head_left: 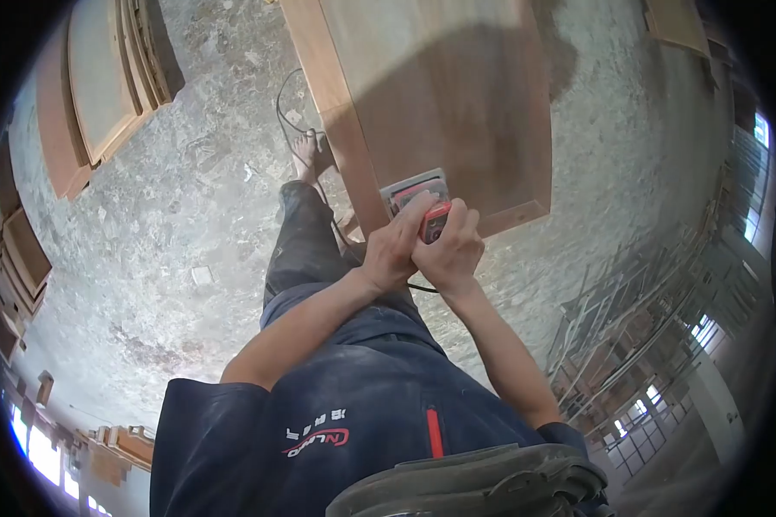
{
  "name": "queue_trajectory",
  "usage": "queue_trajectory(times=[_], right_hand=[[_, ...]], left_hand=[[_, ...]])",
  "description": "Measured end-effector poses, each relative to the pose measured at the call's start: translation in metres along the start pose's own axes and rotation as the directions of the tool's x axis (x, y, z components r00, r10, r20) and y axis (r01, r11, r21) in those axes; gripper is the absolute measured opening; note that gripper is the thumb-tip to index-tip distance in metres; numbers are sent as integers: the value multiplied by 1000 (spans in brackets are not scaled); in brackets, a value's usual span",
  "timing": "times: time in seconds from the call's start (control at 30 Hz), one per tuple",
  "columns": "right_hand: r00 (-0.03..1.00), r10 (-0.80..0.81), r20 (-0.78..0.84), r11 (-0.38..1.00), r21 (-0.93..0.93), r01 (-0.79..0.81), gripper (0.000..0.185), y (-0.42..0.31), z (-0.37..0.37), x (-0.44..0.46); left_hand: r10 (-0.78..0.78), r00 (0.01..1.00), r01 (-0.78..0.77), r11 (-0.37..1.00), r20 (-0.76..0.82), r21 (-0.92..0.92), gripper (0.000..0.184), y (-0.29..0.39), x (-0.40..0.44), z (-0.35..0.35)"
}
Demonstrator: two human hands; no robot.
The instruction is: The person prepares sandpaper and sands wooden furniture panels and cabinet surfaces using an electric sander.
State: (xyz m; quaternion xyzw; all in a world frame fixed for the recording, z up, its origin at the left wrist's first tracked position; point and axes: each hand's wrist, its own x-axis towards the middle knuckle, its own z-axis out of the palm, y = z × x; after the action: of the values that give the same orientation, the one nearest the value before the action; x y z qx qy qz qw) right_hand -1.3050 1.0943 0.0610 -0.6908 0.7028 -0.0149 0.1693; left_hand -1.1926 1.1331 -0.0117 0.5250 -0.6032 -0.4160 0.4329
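A red and black power sander with a pale rectangular base rests on the near left part of a large wooden panel. My left hand is closed on the sander, its fingers over the front part. Close against it, my right hand wraps round the rear of the tool. The panel has a lighter wooden border along its left and near edges. A dark cable shows just below my hands. The sander's underside is hidden.
A cable loops across the floor beside my bare foot, left of the panel. Stacked wooden panels lie at the upper left. Metal racks stand at the right, more wooden pieces at the far left.
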Motion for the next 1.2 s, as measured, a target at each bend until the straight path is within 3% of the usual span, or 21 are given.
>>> queue_trajectory(times=[0.13, 0.2, 0.27, 0.33, 0.4, 0.47, 0.53, 0.57, 0.63, 0.7, 0.77, 0.83, 0.9, 1.0, 1.07, 1.2], right_hand=[[999, -54, 2, 998, -16, 54, 64, -34, 0, 54], [997, -74, -35, 997, -40, 73, 58, -62, -6, 112], [993, -85, -87, 994, -78, 78, 56, -81, -12, 172], [979, -140, -145, 986, -112, 125, 56, -87, -14, 237], [969, -141, -203, 989, -67, 130, 54, -91, -20, 304], [988, -131, -84, 987, -105, 122, 51, -80, -30, 378], [909, -181, -376, 974, 57, 217, 36, -86, -46, 397], [911, -168, -377, 977, 57, 204, 36, -79, -57, 387], [978, -140, -156, 985, 82, 154, 36, -62, -81, 358], [950, -202, -236, 979, -41, 198, 49, 4, -37, 326], [971, -137, -196, 990, -61, 127, 54, 25, -29, 256], [982, -110, -152, 992, -84, 98, 56, 41, -37, 178], [992, -73, -100, 996, -49, 69, 59, 71, -38, 113], [994, -9, -105, 999, -39, 5, 62, 114, -30, 35], [993, 63, -103, 998, -15, -65, 62, 124, -33, 21], [985, 82, -151, 995, -48, -90, 59, 105, -42, 105]], left_hand=[[45, 998, -45, 999, -47, -6, 87, -13, 56, -42], [37, 995, -31, 997, -92, 68, 89, -38, 101, -52], [19, 996, -17, 999, -92, 27, 86, -47, 159, -71], [97, 989, -96, 995, -108, 6, 88, -61, 223, -86], [142, 985, -148, 988, -103, -54, 89, -90, 286, -85], [0, 1000, -1, 963, -4, -270, 89, -114, 339, -65], [-20, 1000, 24, 951, 19, -309, 85, -96, 356, -50], [5, 1000, -5, 960, -1, -279, 81, -73, 360, -49], [55, 997, -65, 974, -52, -216, 73, -42, 360, -44], [89, 994, -95, 991, -71, -97, 88, -74, 308, -3], [62, 993, -61, 998, -97, 23, 86, -45, 243, 23], [67, 987, -76, 995, -147, -57, 84, -25, 176, 52], [-32, 999, 24, 978, -37, -209, 77, 32, 124, 56], [-46, 998, 50, 994, 44, -99, 69, 20, 50, 114], [-34, 995, 45, 991, 92, -126, 75, 27, 45, 118], [70, 997, -67, 987, 16, -144, 79, 13, 129, 104]])
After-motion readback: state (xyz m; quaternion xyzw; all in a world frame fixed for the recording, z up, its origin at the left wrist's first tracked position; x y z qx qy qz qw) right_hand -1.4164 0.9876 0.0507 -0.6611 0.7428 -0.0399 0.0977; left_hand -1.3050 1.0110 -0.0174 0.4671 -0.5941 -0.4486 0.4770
